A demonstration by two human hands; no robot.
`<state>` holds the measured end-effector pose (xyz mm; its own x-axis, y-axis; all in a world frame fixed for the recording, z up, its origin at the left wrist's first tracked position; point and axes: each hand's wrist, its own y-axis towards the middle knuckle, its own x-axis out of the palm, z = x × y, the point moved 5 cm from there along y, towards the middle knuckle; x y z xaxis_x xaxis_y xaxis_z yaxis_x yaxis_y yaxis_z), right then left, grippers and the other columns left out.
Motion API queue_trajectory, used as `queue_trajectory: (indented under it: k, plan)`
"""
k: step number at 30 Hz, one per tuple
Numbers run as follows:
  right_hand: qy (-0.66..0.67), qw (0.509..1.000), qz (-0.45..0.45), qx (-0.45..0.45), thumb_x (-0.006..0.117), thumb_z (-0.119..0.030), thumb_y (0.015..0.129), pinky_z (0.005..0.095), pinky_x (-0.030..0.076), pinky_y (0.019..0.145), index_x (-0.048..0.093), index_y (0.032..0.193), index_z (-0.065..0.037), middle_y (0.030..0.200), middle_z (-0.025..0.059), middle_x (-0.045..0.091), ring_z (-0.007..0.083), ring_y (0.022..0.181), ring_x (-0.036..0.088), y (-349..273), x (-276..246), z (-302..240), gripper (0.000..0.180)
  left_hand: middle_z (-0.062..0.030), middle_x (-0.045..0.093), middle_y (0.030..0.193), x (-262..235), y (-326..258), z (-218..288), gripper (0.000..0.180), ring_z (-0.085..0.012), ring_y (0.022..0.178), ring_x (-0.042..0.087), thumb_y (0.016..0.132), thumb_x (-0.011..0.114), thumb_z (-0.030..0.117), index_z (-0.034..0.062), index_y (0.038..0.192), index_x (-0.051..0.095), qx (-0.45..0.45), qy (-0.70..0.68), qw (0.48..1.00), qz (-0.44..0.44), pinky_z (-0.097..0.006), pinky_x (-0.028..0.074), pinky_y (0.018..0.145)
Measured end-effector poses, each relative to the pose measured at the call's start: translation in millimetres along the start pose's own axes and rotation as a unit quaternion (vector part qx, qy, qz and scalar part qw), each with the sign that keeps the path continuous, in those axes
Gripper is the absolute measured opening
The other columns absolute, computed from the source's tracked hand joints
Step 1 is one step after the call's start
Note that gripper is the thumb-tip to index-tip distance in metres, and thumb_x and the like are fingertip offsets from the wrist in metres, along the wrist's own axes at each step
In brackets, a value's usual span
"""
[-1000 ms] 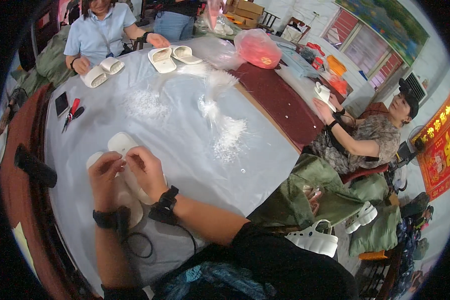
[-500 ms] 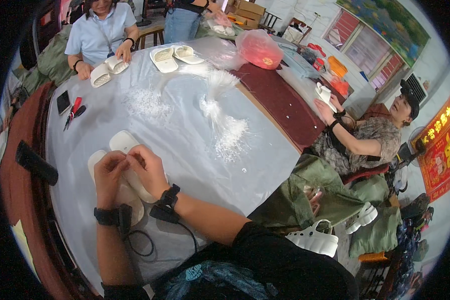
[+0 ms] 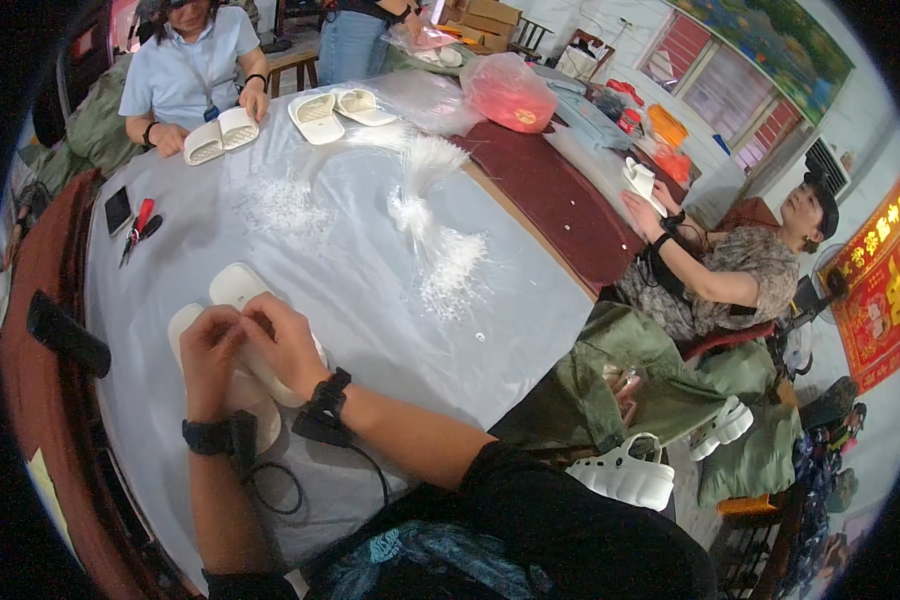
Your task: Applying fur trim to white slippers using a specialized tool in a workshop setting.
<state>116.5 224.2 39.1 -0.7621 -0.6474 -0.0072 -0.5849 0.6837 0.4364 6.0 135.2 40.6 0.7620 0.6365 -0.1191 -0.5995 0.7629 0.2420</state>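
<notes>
A pair of pale cream slippers (image 3: 238, 284) lies side by side on the sheeted table in front of me, toes pointing away. Over them, my left hand (image 3: 211, 345) and my right hand (image 3: 282, 345) meet fingertip to fingertip in a pinch. Whatever sits between the fingers is too small to make out. Both hands hide the middle of the slippers. Beyond them lie a scatter of small white plastic bits (image 3: 292, 208) and a tied bundle of thin clear strands with white ends (image 3: 450, 265).
A phone (image 3: 117, 211) and red-handled cutters (image 3: 142, 222) lie at the left. Across the table, a person in a light blue shirt (image 3: 195, 75) handles slippers; another pair (image 3: 318, 118) lies beside them. Rightward, a person in a cap (image 3: 740, 265) holds a white slipper (image 3: 640, 182). White clogs (image 3: 625, 475) are lower right.
My hands stay pinched together over the slippers with hardly any movement. The whole view has shifted slightly. The person across has turned the slippers a little.
</notes>
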Motion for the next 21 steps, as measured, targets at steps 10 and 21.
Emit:
queue_trajectory:
  k: [10, 21]
  plan:
    - [-0.013, 1.000, 0.014, -0.012, 0.059, -0.010, 0.092, 0.0306, 0.046, 0.067, 0.054, 0.098, -0.001, 0.080, 0.0117, 0.060, 0.0190, 0.072, 0.055, 0.5, 0.1, 3.3, 0.012, -0.0022, 0.062, 0.090, 2.5, -0.4, 6.5, 0.002, -0.0116, 0.084, 0.058, 0.085, 0.064, 0.000, -0.0014, 0.086, 0.062, -0.005, -0.010, 1.000, 0.002, -0.024, 0.046, 0.077]
    - [0.002, 1.000, 0.017, 0.006, 0.058, -0.012, 0.093, 0.0288, 0.045, 0.064, 0.053, 0.098, -0.002, 0.080, 0.0087, 0.058, 0.0150, 0.070, 0.052, 1.0, -0.6, 3.2, 0.012, -0.0004, 0.062, 0.088, 1.2, -0.6, 6.6, 0.004, -0.0102, 0.082, 0.057, 0.086, 0.064, 0.000, -0.0008, 0.090, 0.063, -0.012, 0.000, 1.000, 0.002, -0.023, 0.046, 0.076]
